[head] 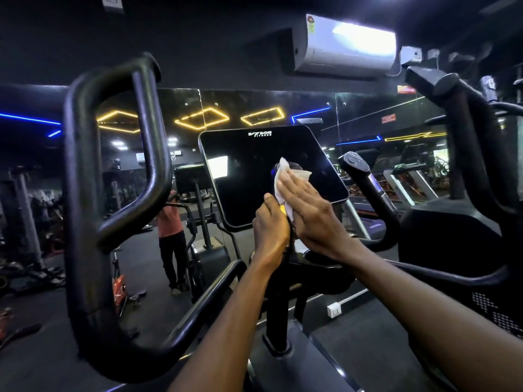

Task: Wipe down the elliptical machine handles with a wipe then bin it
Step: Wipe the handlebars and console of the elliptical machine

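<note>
Head view: the right hand [304, 210] lies flat with fingers spread, pressing the white wipe [284, 179] on the dark console [254, 176]. The left hand [270, 227] is curled around something yellow beside it, between the handles [113, 165].

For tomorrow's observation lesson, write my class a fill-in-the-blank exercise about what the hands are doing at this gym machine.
1. The right hand presses a white ____ flat against the console screen.
2. The left hand grips something ____ in colour.
3. The big loop handle stands on the person's ____ side.

Missing words: wipe; yellow; left
</note>
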Tool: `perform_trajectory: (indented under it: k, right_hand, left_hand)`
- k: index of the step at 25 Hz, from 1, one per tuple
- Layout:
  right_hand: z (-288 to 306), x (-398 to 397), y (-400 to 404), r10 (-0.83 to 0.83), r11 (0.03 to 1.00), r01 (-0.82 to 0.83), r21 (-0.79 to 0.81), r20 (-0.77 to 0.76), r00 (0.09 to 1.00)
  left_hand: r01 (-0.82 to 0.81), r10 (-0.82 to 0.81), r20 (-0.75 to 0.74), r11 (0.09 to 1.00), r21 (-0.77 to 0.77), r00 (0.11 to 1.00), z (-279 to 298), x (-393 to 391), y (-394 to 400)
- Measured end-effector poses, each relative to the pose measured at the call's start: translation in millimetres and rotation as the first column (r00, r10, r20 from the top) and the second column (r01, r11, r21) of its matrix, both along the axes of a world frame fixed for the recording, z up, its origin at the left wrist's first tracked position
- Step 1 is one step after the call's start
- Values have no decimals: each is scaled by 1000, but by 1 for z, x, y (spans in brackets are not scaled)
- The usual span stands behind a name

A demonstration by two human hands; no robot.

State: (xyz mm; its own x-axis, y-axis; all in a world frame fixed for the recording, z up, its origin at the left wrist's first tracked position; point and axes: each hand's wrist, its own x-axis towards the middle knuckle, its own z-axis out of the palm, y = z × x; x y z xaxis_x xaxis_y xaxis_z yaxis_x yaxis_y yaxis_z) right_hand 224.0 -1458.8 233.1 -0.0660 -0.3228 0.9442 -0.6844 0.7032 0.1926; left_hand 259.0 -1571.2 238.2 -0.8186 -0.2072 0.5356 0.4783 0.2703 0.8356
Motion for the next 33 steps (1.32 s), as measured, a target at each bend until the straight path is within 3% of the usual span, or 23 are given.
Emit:
perform_trajectory:
  k: [2,5,9,13,17,19,22,23,25,27,29,31,33]
  right_hand:
    - [10,-3,6,10,999,-9,48,-27,1000]
    - [30,-4,4,-6,996,13,-86,80,997]
    - [18,-10,3,5,997,-3,82,-24,1000]
    - [50,-14,-2,8,996,9,-90,185,983]
    - [17,-4,-9,79,952,-27,-305,158,984]
    - [27,-2,-15,64,963,-11,-268,189,980]
    - [34,-6,-17,117,992,-111,-58,108,987]
    - [32,-10,-12,152,987,-149,-58,68,986]
    - [23,-13,-5,208,957,-187,-223,77,975]
    - [9,-3,-14,314,838,-197,-509,156,936]
    - [0,13,-32,475,646,-158,-747,231,849]
    - [14,17,-39,733,365,-144,-920,189,653]
    - [43,9,-29,936,22,-68,-997,-4,352]
  left_hand:
    - [4,-4,0,1000,18,1000,1,-1,1]
    - [-9,8,6,1000,26,1000,2,2,2]
    - [10,-9,-25,1000,17,1000,2,3,1]
    - [44,-44,4,998,47,999,3,6,1]
    - [-12,12,-25,1000,2,1000,4,9,3]
    - [-9,9,-26,1000,-2,1000,4,9,3]
    - [-5,6,-31,1000,9,1000,3,8,2]
    - [-12,12,-24,1000,14,1000,3,9,2]
    - [-23,24,-18,1000,17,1000,4,11,4]
    - [-86,86,-20,996,13,996,3,12,5]
    - [-181,181,-5,983,12,983,1,9,5]
    - [-247,247,-4,967,71,969,-1,4,5]
    - [-292,301,-29,941,169,953,-3,1,6]
